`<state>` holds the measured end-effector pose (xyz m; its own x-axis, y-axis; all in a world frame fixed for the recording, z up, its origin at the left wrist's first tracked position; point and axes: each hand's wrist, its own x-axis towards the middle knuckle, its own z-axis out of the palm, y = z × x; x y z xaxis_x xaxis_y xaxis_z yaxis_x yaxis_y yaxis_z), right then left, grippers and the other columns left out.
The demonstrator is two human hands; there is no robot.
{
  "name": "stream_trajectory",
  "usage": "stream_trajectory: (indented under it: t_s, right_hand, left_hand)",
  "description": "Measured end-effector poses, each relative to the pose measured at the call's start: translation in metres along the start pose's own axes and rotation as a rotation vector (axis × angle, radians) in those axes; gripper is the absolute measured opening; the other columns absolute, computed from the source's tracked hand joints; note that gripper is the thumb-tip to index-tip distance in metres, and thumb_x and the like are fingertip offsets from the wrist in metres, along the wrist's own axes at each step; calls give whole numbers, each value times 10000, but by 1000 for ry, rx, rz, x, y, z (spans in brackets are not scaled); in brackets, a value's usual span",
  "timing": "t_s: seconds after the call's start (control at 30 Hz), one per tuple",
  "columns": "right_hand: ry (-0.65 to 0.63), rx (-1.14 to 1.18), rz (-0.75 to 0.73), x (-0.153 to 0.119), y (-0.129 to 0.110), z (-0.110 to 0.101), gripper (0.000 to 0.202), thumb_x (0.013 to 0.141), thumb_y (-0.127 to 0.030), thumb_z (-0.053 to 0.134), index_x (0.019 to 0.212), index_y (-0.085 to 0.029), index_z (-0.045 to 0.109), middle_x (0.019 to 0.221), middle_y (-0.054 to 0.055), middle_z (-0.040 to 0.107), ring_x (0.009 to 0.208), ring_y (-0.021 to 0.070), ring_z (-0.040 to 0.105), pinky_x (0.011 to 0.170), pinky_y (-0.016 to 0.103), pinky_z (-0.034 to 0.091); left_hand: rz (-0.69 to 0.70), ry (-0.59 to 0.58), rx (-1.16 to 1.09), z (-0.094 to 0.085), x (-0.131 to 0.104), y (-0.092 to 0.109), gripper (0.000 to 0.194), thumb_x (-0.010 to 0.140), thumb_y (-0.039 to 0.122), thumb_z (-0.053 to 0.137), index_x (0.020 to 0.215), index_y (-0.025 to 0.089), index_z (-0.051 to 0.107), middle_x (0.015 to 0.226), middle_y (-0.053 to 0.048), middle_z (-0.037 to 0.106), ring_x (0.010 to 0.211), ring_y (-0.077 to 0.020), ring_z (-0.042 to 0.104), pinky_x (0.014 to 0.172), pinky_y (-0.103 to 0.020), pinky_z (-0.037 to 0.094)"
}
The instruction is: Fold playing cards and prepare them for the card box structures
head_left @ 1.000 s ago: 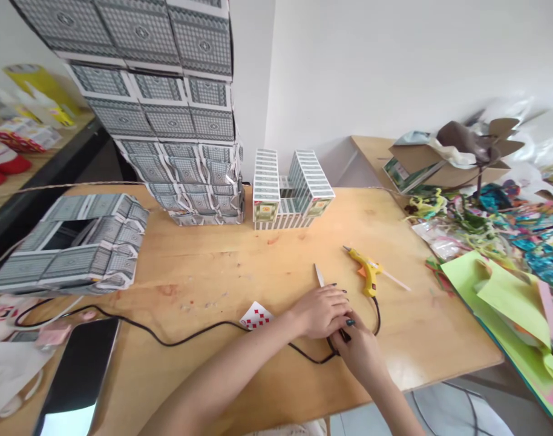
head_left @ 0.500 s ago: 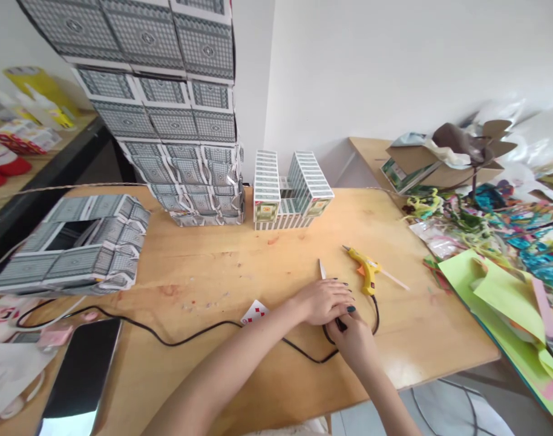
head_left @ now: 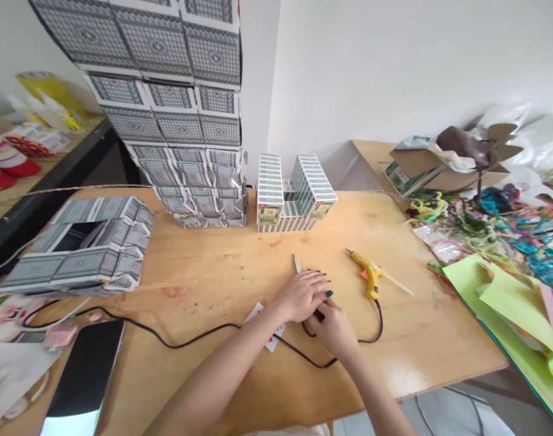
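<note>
A pair of scissors (head_left: 297, 263) lies low over the table, its blade showing past my fingers and pointing away from me. My right hand (head_left: 334, 330) is closed around its dark handle. My left hand (head_left: 306, 295) lies flat across the scissors, fingers stretched to the right and touching my right fingertips. Under my left forearm, a playing card (head_left: 273, 345) is partly covered. A black cord (head_left: 322, 365) runs beneath my arms to the yellow glue gun (head_left: 371, 278), which rests to the right of my hands.
A tall tower of playing cards (head_left: 181, 127) stands at the back left, beside stacked card boxes (head_left: 294, 194). Left lie a card structure (head_left: 81, 248) and a phone (head_left: 83, 375). Green paper sheets (head_left: 498, 309) and craft scraps crowd the right edge.
Both hands have moved left together with the scissors. More of the playing card now shows to the right of my left forearm. The view has shifted slightly.
</note>
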<state>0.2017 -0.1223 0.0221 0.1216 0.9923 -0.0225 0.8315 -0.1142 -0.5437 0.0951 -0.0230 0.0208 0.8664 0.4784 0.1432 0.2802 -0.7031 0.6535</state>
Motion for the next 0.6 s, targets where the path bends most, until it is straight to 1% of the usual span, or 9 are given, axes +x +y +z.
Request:
stream_trajectory:
  t_s: [0.1, 0.2, 0.33, 0.4, 0.5, 0.6]
  right_hand:
    - [-7, 65, -9, 0, -4, 2, 217, 773, -250, 488, 782, -139, 674, 776, 105, 648, 686, 188, 624, 646, 271, 494]
    - [0, 118, 3, 1, -7, 6, 233, 785, -275, 489, 774, -140, 678, 774, 111, 654, 693, 194, 630, 649, 278, 500]
    - [23, 172, 14, 0, -5, 7, 227, 790, -286, 498, 754, -151, 676, 752, 98, 655, 680, 189, 627, 641, 277, 503]
    - [14, 189, 13, -3, -4, 8, 226, 794, -287, 500, 766, -149, 676, 757, 99, 656, 692, 190, 630, 645, 274, 503]
    - [-32, 142, 19, -8, -2, 10, 215, 795, -267, 495, 808, -147, 674, 767, 99, 652, 696, 192, 634, 643, 273, 502]
    - [-43, 18, 33, -9, -3, 13, 229, 800, -243, 491, 905, -134, 663, 869, 134, 645, 758, 211, 639, 652, 283, 500]
  left_hand:
    - [-10, -6, -10, -4, -4, 0, 413, 948, 393, 297, 1243, 195, 508, 1354, -41, 473, 1291, -163, 365, 1104, -369, 236]
    - [-12, -4, -13, -8, -6, -1, 415, 945, 399, 304, 1236, 190, 515, 1326, -44, 503, 1268, -162, 396, 1098, -365, 250]
    - [-21, 19, -12, -6, -7, 1, 416, 943, 410, 305, 1226, 199, 526, 1307, -40, 523, 1260, -166, 407, 1089, -369, 264]
    - [-37, 32, -5, -3, -9, 3, 417, 943, 416, 301, 1217, 206, 535, 1312, -38, 518, 1267, -171, 399, 1087, -376, 264]
    - [-69, 47, 3, -1, -15, 5, 424, 939, 431, 303, 1208, 211, 546, 1342, -42, 486, 1284, -188, 374, 1086, -396, 261]
    - [-57, 44, -14, -2, -16, 3, 421, 937, 437, 309, 1224, 227, 535, 1374, -33, 448, 1309, -189, 332, 1091, -400, 251]
